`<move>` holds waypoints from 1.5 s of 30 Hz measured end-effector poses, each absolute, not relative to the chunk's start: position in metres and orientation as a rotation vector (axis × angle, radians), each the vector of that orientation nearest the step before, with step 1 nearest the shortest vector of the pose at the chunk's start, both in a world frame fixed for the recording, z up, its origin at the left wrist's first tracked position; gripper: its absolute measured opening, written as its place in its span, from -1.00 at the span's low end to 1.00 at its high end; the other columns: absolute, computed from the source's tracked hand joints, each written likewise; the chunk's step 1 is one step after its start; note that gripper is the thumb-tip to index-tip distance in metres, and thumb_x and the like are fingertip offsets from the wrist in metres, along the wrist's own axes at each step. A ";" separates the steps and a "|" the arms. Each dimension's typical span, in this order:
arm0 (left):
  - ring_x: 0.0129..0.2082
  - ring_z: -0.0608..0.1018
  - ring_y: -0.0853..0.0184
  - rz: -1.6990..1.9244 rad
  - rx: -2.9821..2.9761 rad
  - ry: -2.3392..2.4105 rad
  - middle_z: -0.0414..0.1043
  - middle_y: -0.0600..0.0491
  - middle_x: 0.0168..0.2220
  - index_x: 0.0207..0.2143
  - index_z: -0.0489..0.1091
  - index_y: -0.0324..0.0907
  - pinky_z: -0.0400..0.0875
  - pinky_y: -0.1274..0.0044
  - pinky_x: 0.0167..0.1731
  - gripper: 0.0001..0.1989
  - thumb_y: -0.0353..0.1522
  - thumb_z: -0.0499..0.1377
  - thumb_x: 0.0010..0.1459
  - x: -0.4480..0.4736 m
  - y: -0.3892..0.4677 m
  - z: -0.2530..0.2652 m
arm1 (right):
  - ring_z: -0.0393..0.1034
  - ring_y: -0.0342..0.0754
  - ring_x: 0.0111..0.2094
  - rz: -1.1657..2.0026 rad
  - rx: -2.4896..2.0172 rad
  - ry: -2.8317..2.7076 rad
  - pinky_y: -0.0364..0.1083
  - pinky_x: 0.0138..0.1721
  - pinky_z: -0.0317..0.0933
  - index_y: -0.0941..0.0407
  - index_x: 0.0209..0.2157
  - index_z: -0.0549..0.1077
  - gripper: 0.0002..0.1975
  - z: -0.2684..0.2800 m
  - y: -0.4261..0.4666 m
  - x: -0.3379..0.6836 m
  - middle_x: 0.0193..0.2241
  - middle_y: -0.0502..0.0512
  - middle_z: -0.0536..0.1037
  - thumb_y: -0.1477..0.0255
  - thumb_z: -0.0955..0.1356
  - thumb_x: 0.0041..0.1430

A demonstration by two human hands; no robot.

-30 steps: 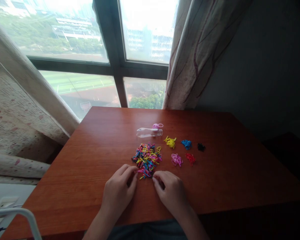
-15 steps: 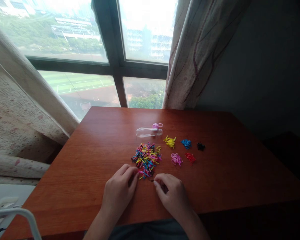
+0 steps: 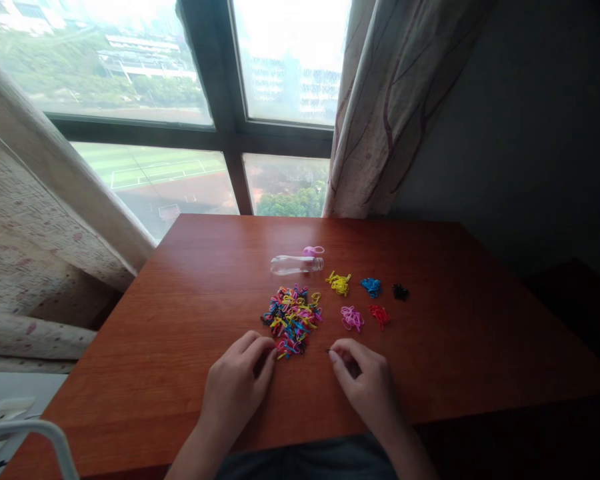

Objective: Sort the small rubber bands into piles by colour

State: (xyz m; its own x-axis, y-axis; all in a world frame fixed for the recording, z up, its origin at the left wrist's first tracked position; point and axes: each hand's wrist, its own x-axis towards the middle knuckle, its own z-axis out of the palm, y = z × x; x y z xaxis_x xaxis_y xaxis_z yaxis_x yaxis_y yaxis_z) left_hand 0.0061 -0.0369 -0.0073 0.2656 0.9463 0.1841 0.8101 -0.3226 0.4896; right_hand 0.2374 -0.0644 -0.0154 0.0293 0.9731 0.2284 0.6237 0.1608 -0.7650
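A mixed pile of small coloured rubber bands [image 3: 293,313] lies on the wooden table. At the pile's near left edge rests my left hand [image 3: 243,370], thumb and forefinger closed together; whatever they hold is hidden. To the right of the pile, my right hand [image 3: 363,373] pinches a black rubber band [image 3: 327,351], a bit of which sticks out past the fingertips. Beyond that hand sit sorted heaps: pink rubber bands [image 3: 352,318], red rubber bands [image 3: 379,316], yellow rubber bands [image 3: 339,283], blue rubber bands [image 3: 371,287] and black rubber bands [image 3: 401,291].
A clear bottle [image 3: 295,265] lies on its side behind the pile, with a pink cap with a loop [image 3: 313,251] just behind its neck. The table [image 3: 180,320] reaches the window, between curtains [image 3: 375,120]. A white metal tube [image 3: 40,430] curves at lower left.
My right hand has moved right and slightly away from me, drawing the black rubber band clear of the pile. The left hand has stayed at the pile's edge.
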 end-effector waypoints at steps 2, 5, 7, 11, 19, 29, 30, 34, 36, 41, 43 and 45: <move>-0.31 0.55 0.32 0.638 2.263 1.620 0.48 0.10 -0.30 -0.28 0.41 -0.07 0.35 0.55 -0.36 -0.85 -0.28 0.06 0.29 0.007 -0.037 -0.008 | 0.39 -0.10 -0.54 0.483 -1.629 -1.608 -0.19 -0.47 0.23 0.09 -0.36 0.49 -0.78 -0.012 -0.060 0.259 -0.56 0.00 0.49 0.32 0.27 0.28; -0.31 0.55 0.32 0.634 2.279 1.630 0.48 0.10 -0.30 -0.27 0.41 -0.06 0.35 0.54 -0.37 -0.85 -0.29 0.05 0.29 0.007 -0.037 -0.009 | 0.40 -0.07 -0.54 0.281 -1.799 -1.509 -0.16 -0.46 0.24 0.09 -0.36 0.51 -0.73 -0.010 -0.048 0.302 -0.54 0.03 0.52 0.22 0.28 0.25; -0.31 0.55 0.32 0.625 2.281 1.632 0.47 0.11 -0.30 -0.28 0.41 -0.07 0.35 0.54 -0.37 -0.85 -0.29 0.05 0.29 0.007 -0.036 -0.010 | 0.41 -0.06 -0.51 0.182 -1.899 -1.456 -0.15 -0.44 0.23 0.10 -0.35 0.52 -0.71 -0.012 -0.036 0.331 -0.54 0.04 0.52 0.18 0.30 0.20; -0.30 0.56 0.31 0.605 2.283 1.635 0.47 0.11 -0.30 -0.28 0.40 -0.07 0.35 0.53 -0.38 -0.85 -0.28 0.06 0.29 0.006 -0.036 -0.011 | 0.42 -0.04 -0.50 0.077 -2.013 -1.393 -0.13 -0.44 0.18 0.10 -0.36 0.53 -0.69 -0.017 -0.011 0.373 -0.54 0.06 0.53 0.17 0.29 0.15; -0.31 0.55 0.32 0.624 2.291 1.630 0.47 0.10 -0.30 -0.28 0.41 -0.06 0.35 0.54 -0.37 -0.85 -0.28 0.06 0.29 0.005 -0.035 -0.011 | 0.43 0.00 -0.47 0.019 -2.110 -1.444 -0.10 -0.44 0.14 0.11 -0.34 0.55 -0.70 -0.023 0.008 0.392 -0.49 0.12 0.57 0.23 0.27 0.16; -0.30 0.56 0.32 0.612 2.218 1.607 0.47 0.08 -0.29 -0.27 0.41 -0.07 0.39 0.55 -0.34 -0.85 -0.30 0.06 0.28 0.006 -0.037 -0.006 | 0.46 -0.03 -0.45 0.326 -1.777 -1.370 -0.14 -0.42 0.29 0.12 -0.31 0.55 -0.67 -0.020 -0.037 0.310 -0.46 0.09 0.58 0.17 0.29 0.24; -0.30 0.56 0.32 0.600 2.208 1.607 0.47 0.08 -0.29 -0.27 0.41 -0.07 0.40 0.54 -0.34 -0.86 -0.30 0.06 0.27 0.006 -0.037 -0.005 | 0.46 -0.04 -0.46 0.403 -1.724 -1.378 -0.16 -0.43 0.30 0.12 -0.31 0.55 -0.68 -0.020 -0.043 0.296 -0.46 0.08 0.58 0.18 0.29 0.25; -0.31 0.56 0.30 0.589 2.195 1.632 0.47 0.08 -0.31 -0.31 0.40 -0.08 0.39 0.53 -0.37 -0.84 -0.30 0.05 0.28 0.005 -0.037 -0.004 | 0.43 -0.09 -0.52 0.563 -1.570 -1.495 -0.19 -0.46 0.29 0.10 -0.35 0.53 -0.75 -0.019 -0.061 0.253 -0.52 0.02 0.54 0.28 0.29 0.28; -0.32 0.56 0.29 0.607 2.191 1.626 0.48 0.08 -0.31 -0.32 0.41 -0.08 0.39 0.53 -0.36 -0.84 -0.30 0.05 0.27 0.005 -0.037 -0.004 | 0.43 -0.09 -0.51 0.564 -1.521 -1.577 -0.19 -0.45 0.29 0.10 -0.34 0.53 -0.77 -0.020 -0.064 0.243 -0.51 0.02 0.54 0.33 0.27 0.29; -0.33 0.55 0.31 0.647 2.139 1.544 0.49 0.06 -0.31 -0.31 0.41 -0.08 0.39 0.53 -0.34 -0.83 -0.29 0.04 0.28 0.002 -0.035 0.000 | 0.44 -0.10 -0.51 0.537 -1.498 -1.661 -0.19 -0.45 0.30 0.09 -0.33 0.52 -0.79 -0.023 -0.063 0.242 -0.50 0.03 0.55 0.38 0.26 0.29; -0.36 0.54 0.31 0.648 2.099 1.522 0.49 0.05 -0.33 -0.32 0.41 -0.09 0.38 0.53 -0.35 -0.82 -0.29 0.04 0.28 0.002 -0.034 0.002 | 0.44 -0.09 -0.51 0.529 -1.497 -1.669 -0.18 -0.45 0.30 0.09 -0.33 0.52 -0.80 -0.024 -0.063 0.243 -0.49 0.03 0.55 0.38 0.26 0.28; -0.37 0.52 0.30 0.652 2.057 1.512 0.48 0.04 -0.35 -0.34 0.40 -0.10 0.38 0.52 -0.35 -0.82 -0.29 0.05 0.27 0.002 -0.032 0.003 | 0.45 -0.09 -0.49 0.533 -1.493 -1.673 -0.18 -0.43 0.30 0.09 -0.32 0.51 -0.80 -0.024 -0.063 0.243 -0.48 0.04 0.55 0.39 0.26 0.28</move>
State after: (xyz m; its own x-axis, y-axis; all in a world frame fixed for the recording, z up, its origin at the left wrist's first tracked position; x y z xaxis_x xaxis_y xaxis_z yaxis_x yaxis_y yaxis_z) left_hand 0.0020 -0.0324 0.0030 0.2677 0.9598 0.0840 0.7198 -0.2572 0.6448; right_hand 0.2435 -0.0631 -0.0239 0.0305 0.9570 0.2885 0.6135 0.2099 -0.7613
